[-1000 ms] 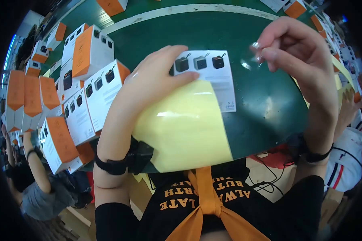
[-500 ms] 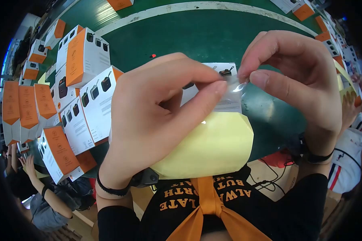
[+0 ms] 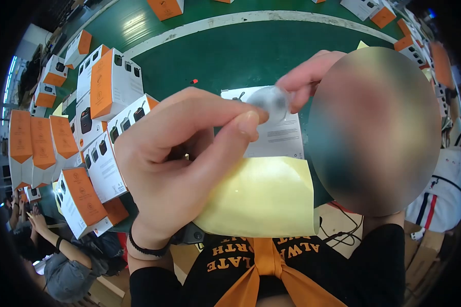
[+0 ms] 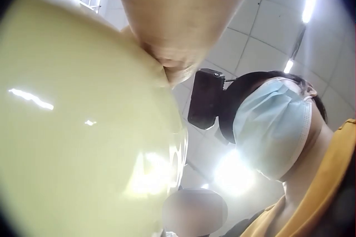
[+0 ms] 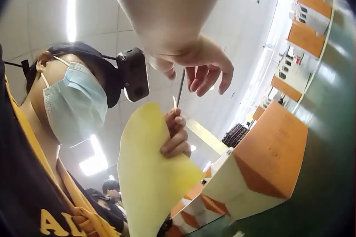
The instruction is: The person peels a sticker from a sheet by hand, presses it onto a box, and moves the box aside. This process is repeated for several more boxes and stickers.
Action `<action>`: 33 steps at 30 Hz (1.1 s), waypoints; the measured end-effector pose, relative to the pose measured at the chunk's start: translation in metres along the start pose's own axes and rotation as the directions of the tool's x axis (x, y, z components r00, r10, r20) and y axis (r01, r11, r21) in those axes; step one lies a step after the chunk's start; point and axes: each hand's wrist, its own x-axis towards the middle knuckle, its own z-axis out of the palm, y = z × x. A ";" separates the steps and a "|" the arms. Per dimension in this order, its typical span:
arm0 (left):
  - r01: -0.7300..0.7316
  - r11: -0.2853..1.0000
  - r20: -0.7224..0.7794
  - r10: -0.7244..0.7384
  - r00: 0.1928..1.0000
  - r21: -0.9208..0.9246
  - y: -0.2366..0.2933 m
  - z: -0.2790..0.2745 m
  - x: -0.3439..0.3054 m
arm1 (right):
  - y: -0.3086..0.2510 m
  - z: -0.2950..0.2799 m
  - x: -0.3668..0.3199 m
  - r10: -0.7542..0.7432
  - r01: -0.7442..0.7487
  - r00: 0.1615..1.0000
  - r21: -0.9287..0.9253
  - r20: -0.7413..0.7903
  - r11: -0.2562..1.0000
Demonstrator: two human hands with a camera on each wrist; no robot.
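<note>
Between my hands is a small clear round sticker, blurred in the head view. My left hand pinches its near edge between thumb and forefinger. At the far edge are the fingertips of my right hand, whose lower part is hidden by a blurred patch. A glossy yellow sheet hangs bowed below my left hand; in the right wrist view, the left fingers curl against the upper edge of this sheet. Beneath the hands, a white box with printed speaker pictures lies on the green table.
White and orange boxes are stacked close on the left, with more boxes beyond. A small red piece lies on the green table. Other people work at both sides. Cables hang below the table edge.
My left hand has lifted from the printed box and come to the clear sticker, which was in my right hand. The yellow sheet has come along with the left hand.
</note>
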 end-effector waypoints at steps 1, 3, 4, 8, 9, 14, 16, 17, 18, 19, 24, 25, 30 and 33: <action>0.011 1.000 0.006 -0.011 1.000 0.002 0.001 0.001 0.000 | 0.001 0.004 0.001 0.015 -0.013 0.999 0.048 -0.028 0.999; 0.017 1.000 0.014 -0.017 1.000 -0.001 0.004 0.001 -0.001 | 0.000 0.005 0.000 0.030 -0.025 0.998 0.091 -0.059 0.996; 0.031 0.999 0.012 -0.031 0.999 -0.012 0.005 0.002 -0.001 | 0.001 0.003 0.001 0.028 -0.024 0.999 0.114 -0.033 0.993; 0.042 0.999 0.028 -0.043 0.999 0.007 0.004 0.001 -0.002 | 0.007 0.002 0.002 -0.102 0.102 0.995 0.006 -0.007 0.995; 0.041 0.999 0.028 -0.042 0.999 0.007 0.003 0.002 -0.003 | 0.006 0.005 0.001 -0.102 0.103 0.995 0.005 -0.007 0.995; -0.014 0.997 -0.029 0.012 1.000 -0.075 -0.003 0.016 -0.009 | 0.011 0.021 -0.001 -0.168 0.179 0.948 0.017 -0.271 0.984; -0.044 0.993 0.066 0.052 0.996 -0.108 -0.005 0.014 -0.009 | 0.012 0.012 0.001 -0.287 0.258 0.935 -0.152 -0.211 0.954; 0.104 0.961 0.031 -0.100 0.995 -0.255 -0.002 0.017 -0.011 | 0.012 0.008 0.001 -0.390 0.335 0.911 -0.311 -0.132 0.889; 0.241 0.885 0.019 -0.254 0.967 -0.399 0.001 0.019 -0.012 | 0.013 0.006 0.002 -0.389 0.335 0.912 -0.309 -0.132 0.890; 0.246 0.884 0.018 -0.260 0.965 -0.397 0.001 0.015 -0.011 | 0.014 0.004 0.002 -0.434 0.381 0.900 -0.402 -0.048 0.833; 0.436 0.876 0.087 -0.428 0.900 -0.207 -0.002 0.004 -0.005 | 0.019 -0.003 0.004 -0.609 0.516 0.793 -0.536 0.005 0.668; 0.371 0.920 0.037 -0.370 0.929 -0.130 -0.008 0.001 -0.004 | 0.013 -0.006 0.005 -0.609 0.518 0.793 -0.534 0.007 0.668; -0.052 0.922 0.016 0.049 0.999 0.383 0.012 -0.004 0.005 | 0.023 -0.013 0.018 -0.639 0.616 0.756 -0.483 0.142 0.622; -0.391 0.845 0.117 0.376 0.919 0.365 0.002 0.000 0.011 | 0.008 -0.012 0.013 -0.532 0.551 0.816 -0.583 0.228 0.597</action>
